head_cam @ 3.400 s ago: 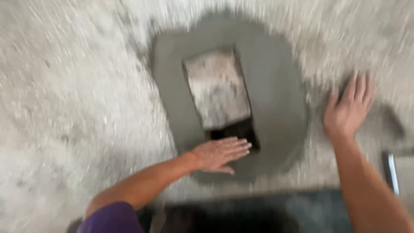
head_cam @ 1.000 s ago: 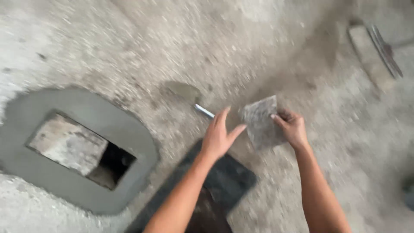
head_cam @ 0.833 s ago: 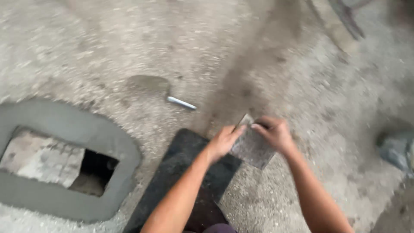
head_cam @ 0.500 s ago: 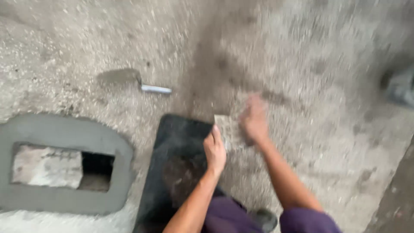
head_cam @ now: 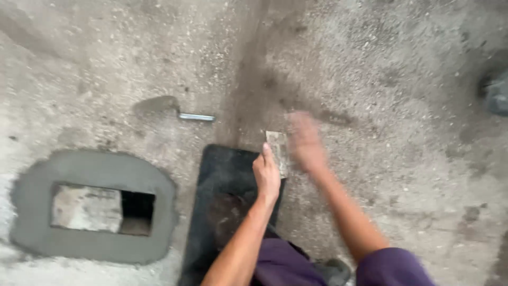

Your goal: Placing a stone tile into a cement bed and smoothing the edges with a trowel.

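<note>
My left hand grips a flat grey stone piece, which stands on its edge at the far right corner of a black rubber mat. My right hand is a blur just right of the stone, touching or very near it; its fingers cannot be made out. To the left, a ring of wet grey cement surrounds a rectangular opening, where a pale stone block sits beside a dark gap.
A trowel caked in cement, with a metal handle, lies on the rough concrete floor beyond the mat. A dark object shows at the right edge. My purple-clad knees and a shoe fill the bottom.
Both hands carried the stone piece from the open floor toward me to the mat's corner. The view swung right, so the cemented opening shifted to the lower left. My right hand now blurs with motion.
</note>
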